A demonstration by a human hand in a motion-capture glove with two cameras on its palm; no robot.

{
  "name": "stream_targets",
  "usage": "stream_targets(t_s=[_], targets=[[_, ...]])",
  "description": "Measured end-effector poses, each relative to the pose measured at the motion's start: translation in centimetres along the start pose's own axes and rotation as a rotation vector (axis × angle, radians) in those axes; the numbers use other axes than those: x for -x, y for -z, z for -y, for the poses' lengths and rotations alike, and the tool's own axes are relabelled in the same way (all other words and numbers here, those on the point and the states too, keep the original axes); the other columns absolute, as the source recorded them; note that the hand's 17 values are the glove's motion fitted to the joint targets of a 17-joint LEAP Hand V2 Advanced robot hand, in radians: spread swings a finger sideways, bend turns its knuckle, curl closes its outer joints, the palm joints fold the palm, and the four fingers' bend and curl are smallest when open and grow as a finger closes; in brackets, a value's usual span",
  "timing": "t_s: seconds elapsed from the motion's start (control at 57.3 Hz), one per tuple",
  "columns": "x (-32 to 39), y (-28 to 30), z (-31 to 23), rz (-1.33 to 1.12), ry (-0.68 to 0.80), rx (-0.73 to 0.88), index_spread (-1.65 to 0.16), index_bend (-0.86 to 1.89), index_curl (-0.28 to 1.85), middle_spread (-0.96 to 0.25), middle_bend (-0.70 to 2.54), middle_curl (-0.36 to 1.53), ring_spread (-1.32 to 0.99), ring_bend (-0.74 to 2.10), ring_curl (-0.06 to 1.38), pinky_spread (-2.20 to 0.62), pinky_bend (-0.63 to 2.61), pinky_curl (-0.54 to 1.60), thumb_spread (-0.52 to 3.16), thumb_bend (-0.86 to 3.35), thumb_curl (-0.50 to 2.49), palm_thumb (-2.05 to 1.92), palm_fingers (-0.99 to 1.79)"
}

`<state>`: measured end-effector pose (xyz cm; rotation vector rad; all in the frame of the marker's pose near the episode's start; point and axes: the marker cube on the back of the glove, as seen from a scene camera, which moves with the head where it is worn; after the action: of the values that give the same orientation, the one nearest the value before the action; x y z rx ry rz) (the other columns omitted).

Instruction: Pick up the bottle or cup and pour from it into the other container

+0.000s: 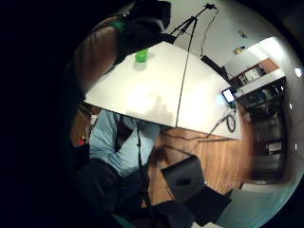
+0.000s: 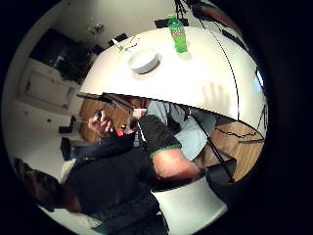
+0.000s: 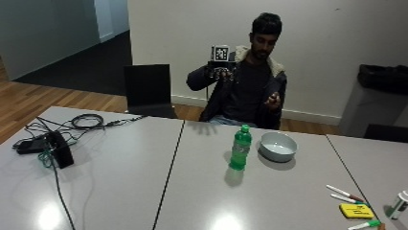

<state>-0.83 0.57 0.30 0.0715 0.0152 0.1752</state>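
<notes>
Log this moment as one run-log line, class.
right hand: raised, holding nothing | green bottle: upright on table, untouched | bowl: beside bottle | pour: not begun

Right hand [image 3: 220, 72] sits mostly behind the marker gear in the outside view, so its fingers can't be read. Bottle [image 1: 141, 55] is half cut off behind the forearm in the little-finger palm view; bottle label text too small. White cup-like item [image 3: 400, 203] cropped at the surface's far corner

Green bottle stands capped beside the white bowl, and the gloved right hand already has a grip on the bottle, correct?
Not quite. The outside view shows the gloved right hand raised near the person's shoulder, holding nothing. The green bottle does stand capped beside the white bowl.
</notes>
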Motion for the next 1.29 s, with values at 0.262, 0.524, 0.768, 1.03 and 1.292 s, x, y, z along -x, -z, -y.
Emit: stream_targets(t_s=[0.262, 0.524, 0.768, 1.03, 1.292], targets=[[0.2, 0.3, -1.1, -0.025, 0.05, 0.061, -0.34, 0.17, 0.22, 0.01, 0.27, 0.2, 0.17, 0.2, 0.14, 0.28, 0.42, 0.18, 0.89, 0.08, 0.19, 0.36, 0.53], [0.4, 0.1, -0.4, -0.041, 0.117, 0.066, -0.36, 0.16, 0.25, 0.01, 0.24, 0.26, 0.18, 0.19, 0.18, 0.31, 0.41, 0.21, 0.99, -0.01, 0.27, 0.4, 0.52], [0.5, -0.3, 2.1, -0.062, 0.022, 0.008, -0.37, 0.16, 0.27, 0.01, 0.23, 0.29, 0.19, 0.19, 0.21, 0.32, 0.41, 0.23, 1.0, -0.03, 0.31, 0.4, 0.5], [-0.9, -1.3, 5.5, -0.076, -0.067, -0.024, -0.37, 0.16, 0.27, 0.01, 0.22, 0.32, 0.18, 0.19, 0.22, 0.32, 0.41, 0.24, 1.01, -0.03, 0.33, 0.4, 0.5], [-2.1, -4.2, 15.2, -0.092, -0.145, -0.052, -0.36, 0.14, 0.26, 0.05, 0.2, 0.33, 0.2, 0.16, 0.22, 0.32, 0.5, 0.28, 0.99, -0.03, 0.34, 0.39, 0.38]])
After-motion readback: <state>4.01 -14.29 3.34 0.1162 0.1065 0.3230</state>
